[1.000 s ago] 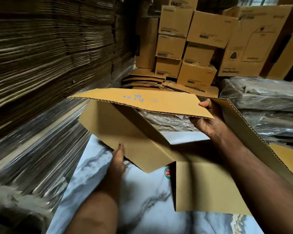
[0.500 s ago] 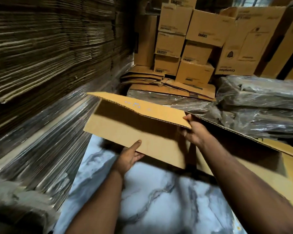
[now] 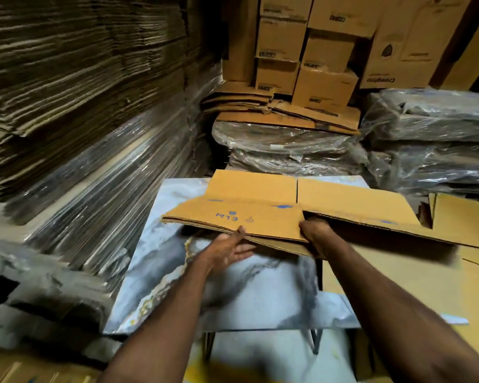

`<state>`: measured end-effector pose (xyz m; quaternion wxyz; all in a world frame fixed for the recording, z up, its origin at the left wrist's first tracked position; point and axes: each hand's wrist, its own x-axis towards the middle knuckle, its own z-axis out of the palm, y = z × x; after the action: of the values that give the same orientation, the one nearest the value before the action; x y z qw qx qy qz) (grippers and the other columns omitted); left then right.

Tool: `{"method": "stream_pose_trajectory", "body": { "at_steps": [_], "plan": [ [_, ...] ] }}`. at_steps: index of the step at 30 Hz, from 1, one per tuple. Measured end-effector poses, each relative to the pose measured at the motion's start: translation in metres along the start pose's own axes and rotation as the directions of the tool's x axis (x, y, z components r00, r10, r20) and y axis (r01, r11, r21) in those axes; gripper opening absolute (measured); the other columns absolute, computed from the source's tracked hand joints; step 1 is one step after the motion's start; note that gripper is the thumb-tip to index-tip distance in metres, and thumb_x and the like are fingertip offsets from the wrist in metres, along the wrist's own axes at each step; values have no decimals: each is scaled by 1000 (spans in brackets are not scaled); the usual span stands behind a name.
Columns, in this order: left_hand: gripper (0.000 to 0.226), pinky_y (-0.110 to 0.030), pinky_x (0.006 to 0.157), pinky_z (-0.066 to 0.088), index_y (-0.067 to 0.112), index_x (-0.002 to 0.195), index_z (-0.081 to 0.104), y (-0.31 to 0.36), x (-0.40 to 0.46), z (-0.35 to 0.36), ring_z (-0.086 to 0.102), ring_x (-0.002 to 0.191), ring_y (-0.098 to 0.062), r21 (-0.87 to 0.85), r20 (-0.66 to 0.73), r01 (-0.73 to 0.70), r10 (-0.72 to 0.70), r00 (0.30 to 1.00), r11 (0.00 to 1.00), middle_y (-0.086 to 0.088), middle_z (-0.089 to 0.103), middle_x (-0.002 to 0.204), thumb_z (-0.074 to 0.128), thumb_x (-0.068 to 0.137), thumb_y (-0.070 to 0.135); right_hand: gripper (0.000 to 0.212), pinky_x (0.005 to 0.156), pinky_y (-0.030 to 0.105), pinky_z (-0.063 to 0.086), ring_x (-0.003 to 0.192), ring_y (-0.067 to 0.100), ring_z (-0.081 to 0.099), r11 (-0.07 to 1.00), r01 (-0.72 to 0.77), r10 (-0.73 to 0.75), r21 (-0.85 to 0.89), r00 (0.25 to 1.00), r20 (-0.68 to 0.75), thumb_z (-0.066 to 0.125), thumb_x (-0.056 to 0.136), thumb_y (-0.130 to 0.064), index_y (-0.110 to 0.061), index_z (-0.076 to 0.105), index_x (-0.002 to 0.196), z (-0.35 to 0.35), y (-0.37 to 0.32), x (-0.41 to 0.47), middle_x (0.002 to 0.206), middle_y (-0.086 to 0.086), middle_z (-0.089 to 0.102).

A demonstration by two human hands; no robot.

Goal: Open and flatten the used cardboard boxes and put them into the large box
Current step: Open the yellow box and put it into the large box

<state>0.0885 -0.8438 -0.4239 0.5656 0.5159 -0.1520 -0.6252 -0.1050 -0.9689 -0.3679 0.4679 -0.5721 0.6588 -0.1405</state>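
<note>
Marble-patterned table (image 3: 233, 297) fills the lower middle of the frame, and both your forearms reach up across it from the bottom edge. Your left hand (image 3: 227, 248) sits just left of centre, fingers straight and spread under the near edge of the cardboard box (image 3: 260, 219), with the thumb up against that edge; it supports more than it grips. Your right hand (image 3: 314, 236) is just right of centre, and its fingers are curled round the near edge where two flaps meet, so this hand holds the box.

The box lies almost flat at mid-frame, partly over the far end of the table and partly hanging off to the right. Its long axis runs left to right across the frame, square to your arms, and it lies just beyond both hands. Blue marks and "R13" show on the near flap. A sheet of brown card (image 3: 415, 275) lies at the right of the frame beneath it; whether that is the large box you cannot tell.

The right hand has the firmer hold and is nearer that side, so any swing to the right would likely be led by it.

Farther off, plastic-wrapped bundles (image 3: 288, 145) sit at upper centre, stacked flat card (image 3: 67, 78) fills the upper left, and closed cartons (image 3: 324, 87) stand at the top.
</note>
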Motion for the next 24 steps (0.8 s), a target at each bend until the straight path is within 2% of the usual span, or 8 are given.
{"method": "stream_pose_trajectory", "body": {
  "at_steps": [3,7,9,12,15,18,20,24],
  "plan": [
    [63,-40,86,58,10,140,46,-20,-12,0,64,106,-30,-26,-152,2,-6,988,1000,-5,58,128,64,90,44,13,66,21,50,74,20,56,999,45,-45,5,998,50,50,98,-15,-9,60,102,-8,39,-3,93,10,60],
    [14,-33,54,59,12,106,56,-46,-33,16,60,71,-24,-126,-369,63,-106,923,990,-11,60,86,57,99,25,27,93,38,53,106,33,63,944,135,-111,-302,989,95,54,93,-18,-13,64,118,-8,81,-13,117,17,67],
    [21,-32,53,58,10,95,56,-62,-50,34,64,68,-26,-119,-328,188,-217,919,975,-14,65,81,52,102,30,30,93,36,50,112,35,60,866,233,-213,-443,972,95,52,96,-20,-12,60,124,-10,96,-36,122,16,63],
    [50,-31,60,56,2,93,59,-85,-69,44,71,68,-29,175,-234,470,-428,873,865,-19,71,84,45,102,48,28,94,42,50,109,38,57,778,269,-235,-568,963,135,48,96,-24,-13,57,121,-10,122,-56,125,18,54],
    [51,-25,43,55,2,88,57,-93,-80,37,70,53,-22,485,-285,589,-519,806,647,-14,63,71,40,103,49,32,95,38,50,114,34,56,708,315,-166,-632,944,284,54,94,-23,-10,56,123,-8,140,-65,129,16,53],
    [42,-18,37,46,8,83,54,-87,-83,30,64,46,-15,548,-375,539,-389,842,639,-7,58,69,39,106,41,35,87,31,47,115,32,58,691,366,-179,-623,922,342,55,96,-27,-5,58,124,-4,137,-76,131,16,59],
    [34,-18,42,41,8,84,54,-84,-77,14,56,52,-19,629,-400,436,-213,891,644,-8,57,73,45,104,34,41,94,31,46,121,31,56,690,400,-211,-604,909,360,54,99,-31,-6,56,131,0,130,-82,136,15,56],
    [40,-34,88,47,-5,122,58,-78,-59,-26,59,111,-38,873,-434,366,171,884,323,-24,59,125,54,96,25,47,104,31,38,132,26,48,669,493,-241,-556,852,466,52,101,-33,-13,48,143,8,108,-97,147,9,48]
  ]
}}
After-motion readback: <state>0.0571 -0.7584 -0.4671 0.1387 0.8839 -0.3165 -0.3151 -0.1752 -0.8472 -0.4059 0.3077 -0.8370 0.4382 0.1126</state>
